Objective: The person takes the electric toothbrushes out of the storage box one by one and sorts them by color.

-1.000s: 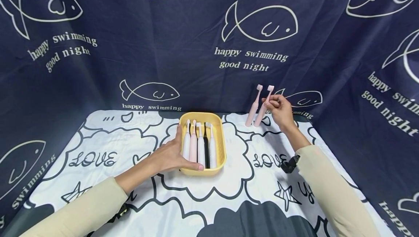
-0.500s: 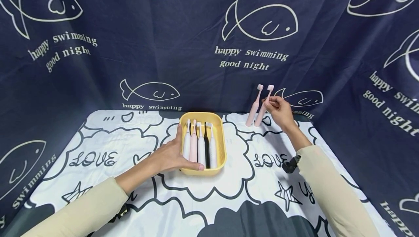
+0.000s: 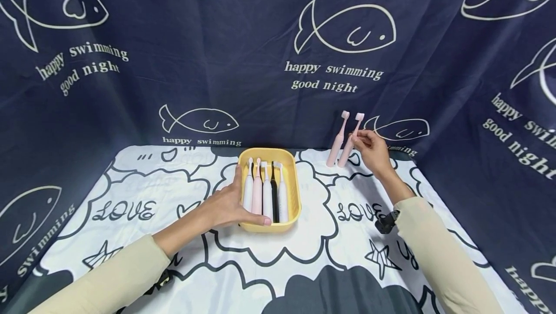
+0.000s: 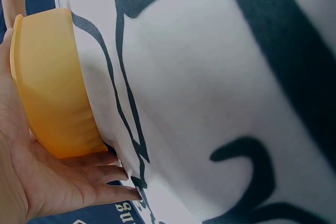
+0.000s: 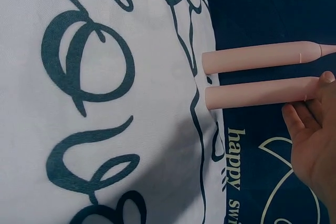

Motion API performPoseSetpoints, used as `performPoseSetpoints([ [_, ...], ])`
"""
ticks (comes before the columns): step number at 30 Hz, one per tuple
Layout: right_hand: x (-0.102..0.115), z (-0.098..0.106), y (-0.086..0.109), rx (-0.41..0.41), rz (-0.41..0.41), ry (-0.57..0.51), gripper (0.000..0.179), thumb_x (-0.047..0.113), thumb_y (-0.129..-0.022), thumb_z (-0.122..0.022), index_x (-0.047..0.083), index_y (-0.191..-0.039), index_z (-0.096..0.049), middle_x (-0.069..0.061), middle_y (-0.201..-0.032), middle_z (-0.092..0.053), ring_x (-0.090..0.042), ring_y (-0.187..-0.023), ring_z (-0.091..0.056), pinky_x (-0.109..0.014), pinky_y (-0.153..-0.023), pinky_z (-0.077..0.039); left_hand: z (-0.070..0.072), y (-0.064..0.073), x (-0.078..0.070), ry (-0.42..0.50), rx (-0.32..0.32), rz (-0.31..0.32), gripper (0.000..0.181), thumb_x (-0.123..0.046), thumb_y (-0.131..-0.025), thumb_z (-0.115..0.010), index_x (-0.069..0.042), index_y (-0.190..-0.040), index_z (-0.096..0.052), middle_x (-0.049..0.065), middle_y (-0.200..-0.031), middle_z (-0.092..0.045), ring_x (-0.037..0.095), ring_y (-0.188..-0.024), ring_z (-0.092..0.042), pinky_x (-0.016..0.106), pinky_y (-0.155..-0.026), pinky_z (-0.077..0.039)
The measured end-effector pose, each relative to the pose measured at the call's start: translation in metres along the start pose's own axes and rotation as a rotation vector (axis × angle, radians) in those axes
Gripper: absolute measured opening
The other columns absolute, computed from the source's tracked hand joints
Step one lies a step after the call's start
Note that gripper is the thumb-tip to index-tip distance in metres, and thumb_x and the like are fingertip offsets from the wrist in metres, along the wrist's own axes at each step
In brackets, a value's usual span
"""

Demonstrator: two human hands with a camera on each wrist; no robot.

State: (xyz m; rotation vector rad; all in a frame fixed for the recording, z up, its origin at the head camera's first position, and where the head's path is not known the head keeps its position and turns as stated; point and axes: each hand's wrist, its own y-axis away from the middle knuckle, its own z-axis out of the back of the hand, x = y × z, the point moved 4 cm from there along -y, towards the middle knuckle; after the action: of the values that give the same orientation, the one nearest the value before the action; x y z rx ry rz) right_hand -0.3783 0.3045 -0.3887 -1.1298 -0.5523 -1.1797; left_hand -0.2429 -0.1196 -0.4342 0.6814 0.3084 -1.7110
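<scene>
- While the right hand (image 3: pixel 371 150) holds one pink toothbrush (image 3: pixel 346 154), its thumb and fingertips are pinching the upper handle, just under the narrow neck. The brush head is above these fingers, and the base is below them, seemingly resting on the white cloth (image 3: pixel 304 241).
- Just to the left of the same fingers, the second pink toothbrush (image 3: pixel 335 149) is nearly upright with a small tilt; I see no finger touching it.
- I judge the held brush to be light, stiff and smooth, so it could turn or slip in a loose pinch. Its thick handle, lower than the present fingers, should give the surest hold; the thin neck is better not pressed.
- The left hand (image 3: pixel 230 206) grips the yellow basket (image 3: pixel 298 193) around its near left corner, with the thumb along the near rim and the other fingers stretched against the outer wall.
- Inside the basket, to the right of the left fingers, several toothbrushes (image 3: pixel 267 200) lie in a row.
</scene>
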Motion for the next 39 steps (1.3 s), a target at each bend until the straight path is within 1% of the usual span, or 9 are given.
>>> performPoseSetpoints([
  [6, -0.001, 0.002, 0.004, -0.024, -0.078, 0.080, 0.048, 0.020, -0.111, -0.076, -0.012, -0.146, -0.065, -0.038, -0.142, -0.070, 0.022, -0.097, -0.060, -0.001, -0.093, -0.048, -0.001, 0.000, 0.001, 0.008, 0.008, 0.005, 0.182, -0.096, -0.059, -0.090, -0.017, -0.179, 0.022, 0.029, -0.174, -0.048, 0.033, -0.135, -0.068, 0.055, -0.111, -0.056],
  [10, -0.002, 0.005, 0.008, -0.025, -0.109, 0.049, 0.051, 0.019, -0.107, -0.081, -0.009, -0.147, -0.066, -0.034, -0.141, -0.072, 0.020, -0.098, -0.064, -0.002, -0.092, -0.050, -0.001, -0.001, 0.002, 0.012, 0.006, -0.001, 0.183, -0.096, -0.058, -0.090, -0.017, -0.179, 0.023, 0.029, -0.174, -0.048, 0.033, -0.136, -0.068, 0.055, -0.111, -0.056],
  [15, -0.006, 0.009, 0.016, -0.031, -0.143, 0.052, 0.052, 0.021, -0.105, -0.083, -0.007, -0.146, -0.067, -0.009, -0.126, -0.079, 0.019, -0.096, -0.067, -0.003, -0.087, -0.052, -0.002, -0.001, 0.002, 0.024, 0.007, -0.008, 0.183, -0.095, -0.058, -0.091, -0.019, -0.179, 0.023, 0.027, -0.176, -0.045, 0.033, -0.140, -0.066, 0.055, -0.114, -0.055],
  [17, -0.008, 0.009, 0.019, -0.030, -0.149, 0.069, 0.053, 0.022, -0.105, -0.084, -0.007, -0.146, -0.068, -0.004, -0.123, -0.079, 0.019, -0.096, -0.067, -0.004, -0.087, -0.052, -0.001, -0.001, 0.002, 0.031, 0.008, -0.012, 0.182, -0.095, -0.059, -0.091, -0.018, -0.179, 0.023, 0.027, -0.176, -0.045, 0.033, -0.141, -0.065, 0.056, -0.115, -0.054],
  [24, -0.004, 0.004, 0.033, -0.005, -0.171, 0.124, 0.051, 0.021, -0.104, -0.085, -0.007, -0.143, -0.069, -0.031, -0.138, -0.076, 0.021, -0.092, -0.065, -0.004, -0.084, -0.053, -0.001, 0.000, 0.001, 0.032, 0.009, -0.005, 0.182, -0.096, -0.058, -0.090, -0.019, -0.180, 0.022, 0.025, -0.178, -0.044, 0.034, -0.145, -0.064, 0.056, -0.116, -0.054],
  [27, -0.002, 0.003, 0.038, 0.000, -0.196, 0.143, 0.051, 0.021, -0.103, -0.086, -0.006, -0.142, -0.069, -0.028, -0.135, -0.077, 0.021, -0.090, -0.064, -0.004, -0.084, -0.053, 0.000, 0.000, 0.002, 0.029, 0.009, -0.012, 0.181, -0.096, -0.060, -0.089, -0.020, -0.179, 0.024, 0.026, -0.179, -0.041, 0.036, -0.147, -0.062, 0.057, -0.117, -0.053],
  [32, 0.004, 0.001, 0.046, 0.043, -0.232, 0.142, 0.049, 0.022, -0.103, -0.085, -0.004, -0.141, -0.070, -0.008, -0.120, -0.080, 0.017, -0.090, -0.066, -0.005, -0.084, -0.054, 0.000, 0.000, 0.002, 0.017, 0.006, -0.019, 0.178, -0.095, -0.063, -0.088, -0.021, -0.178, 0.026, 0.029, -0.179, -0.039, 0.038, -0.151, -0.060, 0.059, -0.119, -0.052],
  [36, 0.010, -0.006, 0.051, 0.100, -0.249, 0.145, 0.050, 0.027, -0.104, -0.085, 0.000, -0.144, -0.071, -0.012, -0.126, -0.081, 0.015, -0.092, -0.067, -0.009, -0.084, -0.053, 0.000, 0.001, 0.002, 0.015, -0.001, -0.010, 0.178, -0.096, -0.061, -0.089, -0.023, -0.179, 0.023, 0.027, -0.180, -0.039, 0.038, -0.152, -0.059, 0.059, -0.120, -0.051],
  [39, 0.016, -0.013, 0.054, 0.147, -0.249, 0.140, 0.052, 0.029, -0.104, -0.085, 0.000, -0.145, -0.070, -0.022, -0.137, -0.079, 0.015, -0.093, -0.069, -0.010, -0.086, -0.053, 0.000, 0.001, 0.002, 0.022, -0.004, -0.006, 0.179, -0.096, -0.059, -0.089, -0.024, -0.180, 0.020, 0.026, -0.180, -0.040, 0.037, -0.152, -0.059, 0.058, -0.119, -0.052],
])
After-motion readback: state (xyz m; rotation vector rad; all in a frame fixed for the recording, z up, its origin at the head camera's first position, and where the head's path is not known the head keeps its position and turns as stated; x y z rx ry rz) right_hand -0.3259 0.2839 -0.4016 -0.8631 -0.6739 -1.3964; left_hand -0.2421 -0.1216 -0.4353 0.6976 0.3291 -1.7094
